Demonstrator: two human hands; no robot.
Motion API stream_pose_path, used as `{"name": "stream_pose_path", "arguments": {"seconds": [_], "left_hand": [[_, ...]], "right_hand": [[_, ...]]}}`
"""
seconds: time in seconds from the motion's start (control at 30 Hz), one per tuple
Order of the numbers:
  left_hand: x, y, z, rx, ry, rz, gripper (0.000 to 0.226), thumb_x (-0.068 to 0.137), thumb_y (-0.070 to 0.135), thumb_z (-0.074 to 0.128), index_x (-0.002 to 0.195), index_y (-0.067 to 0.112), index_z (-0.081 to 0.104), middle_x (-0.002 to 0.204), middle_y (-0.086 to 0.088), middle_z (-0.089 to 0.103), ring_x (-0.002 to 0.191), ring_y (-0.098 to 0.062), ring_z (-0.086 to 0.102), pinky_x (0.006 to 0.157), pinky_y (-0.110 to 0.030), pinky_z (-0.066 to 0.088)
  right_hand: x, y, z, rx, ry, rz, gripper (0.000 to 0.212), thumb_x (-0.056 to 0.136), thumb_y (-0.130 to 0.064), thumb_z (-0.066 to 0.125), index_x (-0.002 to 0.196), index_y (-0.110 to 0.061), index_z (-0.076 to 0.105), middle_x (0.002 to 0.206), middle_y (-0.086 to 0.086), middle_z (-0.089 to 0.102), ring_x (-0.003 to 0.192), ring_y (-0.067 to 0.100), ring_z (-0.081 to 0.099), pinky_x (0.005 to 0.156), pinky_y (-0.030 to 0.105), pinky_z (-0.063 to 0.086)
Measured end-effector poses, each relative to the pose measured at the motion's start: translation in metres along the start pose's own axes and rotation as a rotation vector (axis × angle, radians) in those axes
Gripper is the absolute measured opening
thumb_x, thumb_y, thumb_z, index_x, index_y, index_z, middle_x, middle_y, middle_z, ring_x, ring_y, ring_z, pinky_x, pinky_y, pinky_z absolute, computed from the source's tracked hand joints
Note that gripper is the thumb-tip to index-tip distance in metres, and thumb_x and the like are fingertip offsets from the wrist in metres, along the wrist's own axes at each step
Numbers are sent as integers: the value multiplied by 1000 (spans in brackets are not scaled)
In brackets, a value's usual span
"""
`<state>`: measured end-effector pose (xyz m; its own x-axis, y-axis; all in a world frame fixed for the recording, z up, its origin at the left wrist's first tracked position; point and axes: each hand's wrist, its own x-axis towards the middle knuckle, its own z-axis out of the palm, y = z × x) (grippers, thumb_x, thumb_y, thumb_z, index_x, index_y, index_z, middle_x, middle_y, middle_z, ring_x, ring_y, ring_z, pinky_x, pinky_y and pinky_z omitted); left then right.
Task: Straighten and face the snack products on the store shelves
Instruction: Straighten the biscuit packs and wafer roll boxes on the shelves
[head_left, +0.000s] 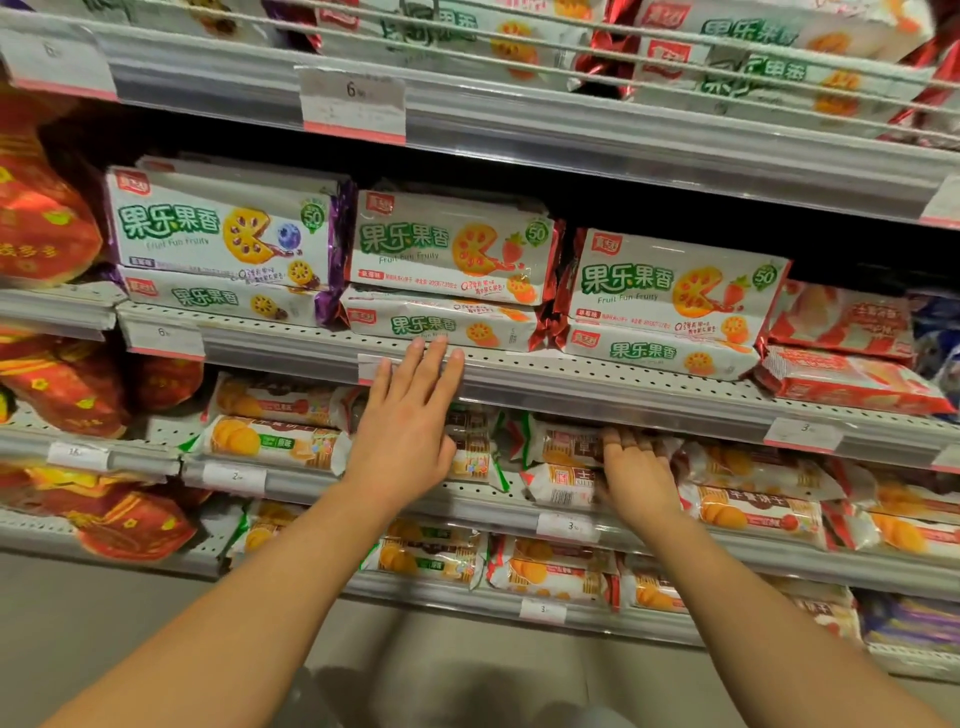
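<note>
White biscuit packs with green lettering stand in stacks of two on the middle shelf: a blueberry stack (223, 234), a strawberry stack (447, 249) and another strawberry stack (670, 291) set further forward. My left hand (410, 415) is raised with straight fingers, its fingertips at the shelf edge just below the lower pack (441, 325) of the middle stack. My right hand (636, 473) reaches into the shelf below, fingers curled on a white and red cracker pack (563, 486); the fingertips are partly hidden.
Red and gold bags (47, 228) fill the shelves at left. Red-white packs (841, 353) lie at right on the middle shelf (597, 384). Orange cracker packs (270, 441) line the lower shelves. Price tags (353, 104) hang on the rails. Grey floor below.
</note>
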<state>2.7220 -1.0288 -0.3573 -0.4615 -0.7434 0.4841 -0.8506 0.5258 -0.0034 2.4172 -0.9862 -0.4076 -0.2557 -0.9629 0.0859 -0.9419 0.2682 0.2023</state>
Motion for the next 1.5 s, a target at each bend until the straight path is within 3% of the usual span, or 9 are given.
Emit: {"name": "stream_pose_path", "arguments": {"seconds": [0.33, 0.63, 0.77, 0.93, 1.03, 1.13, 1.23, 1.3, 1.5], "left_hand": [[2, 11, -11, -101, -21, -74, 83, 90, 35, 50, 162, 18, 11, 170, -8, 7, 156, -29, 2, 123, -57, 18], [1, 5, -11, -151, -42, -48, 85, 92, 37, 49, 162, 21, 5, 170, -5, 1, 156, -26, -6, 123, -58, 13], [-2, 2, -13, -344, 5, -50, 79, 93, 35, 53, 162, 21, 15, 170, -1, 2, 156, -21, -6, 126, -52, 8], [-52, 8, -2, -842, 343, -424, 51, 96, 26, 56, 146, 25, 45, 151, 9, 43, 142, -9, 34, 117, -33, 29], [-81, -3, 30, -1325, 209, -729, 30, 101, 26, 57, 131, 29, 56, 129, 11, 60, 117, -2, 58, 104, -33, 48], [-109, -18, 71, -1711, -143, -875, 29, 97, 38, 64, 123, 25, 63, 126, -3, 70, 108, -17, 69, 93, -39, 56], [-137, -17, 94, -1744, -362, -857, 57, 85, 55, 73, 130, 24, 59, 127, -1, 69, 109, -16, 70, 82, -33, 58], [-146, -19, 100, -1752, -375, -843, 56, 87, 53, 69, 134, 25, 57, 131, 2, 67, 113, -16, 68, 88, -36, 59], [-145, -47, 91, -1860, -35, -1099, 61, 75, 48, 84, 127, 24, 63, 117, 3, 74, 108, -17, 72, 96, -47, 57]], "right_hand": [[-3, -4, -21, -94, -24, 32, 54, 96, -14, 54, 147, -12, 38, 143, 16, 51, 134, 37, 45, 110, 50, 39], [-32, 0, -18, 24, 181, -170, 58, 87, -43, 68, 135, -22, 43, 128, 1, 62, 118, 25, 57, 98, 41, 47], [-42, -16, -26, 258, 137, -302, 58, 87, -49, 68, 134, -24, 44, 123, 1, 63, 110, 22, 58, 88, 39, 52], [-50, -41, -37, 713, -133, -354, 45, 87, -54, 69, 123, -37, 48, 113, -14, 67, 88, 6, 68, 71, 29, 59], [-47, -60, -33, 855, -201, -395, 40, 85, -60, 69, 118, -41, 56, 112, -16, 67, 96, -1, 65, 82, 30, 55], [-42, -87, -22, 901, -241, -409, 40, 85, -60, 68, 119, -40, 59, 112, -19, 67, 100, -4, 63, 86, 27, 50], [-37, -118, -9, 839, -239, -477, 52, 81, -73, 61, 121, -39, 58, 111, -18, 68, 98, -2, 63, 85, 27, 51], [-35, -141, -5, 788, -250, -543, 56, 81, -75, 57, 124, -38, 58, 110, -17, 68, 98, 0, 63, 84, 27, 51], [-29, -209, -11, 736, -218, -710, 47, 92, -66, 55, 128, -37, 61, 110, -19, 69, 97, -5, 60, 79, 14, 45]]}}
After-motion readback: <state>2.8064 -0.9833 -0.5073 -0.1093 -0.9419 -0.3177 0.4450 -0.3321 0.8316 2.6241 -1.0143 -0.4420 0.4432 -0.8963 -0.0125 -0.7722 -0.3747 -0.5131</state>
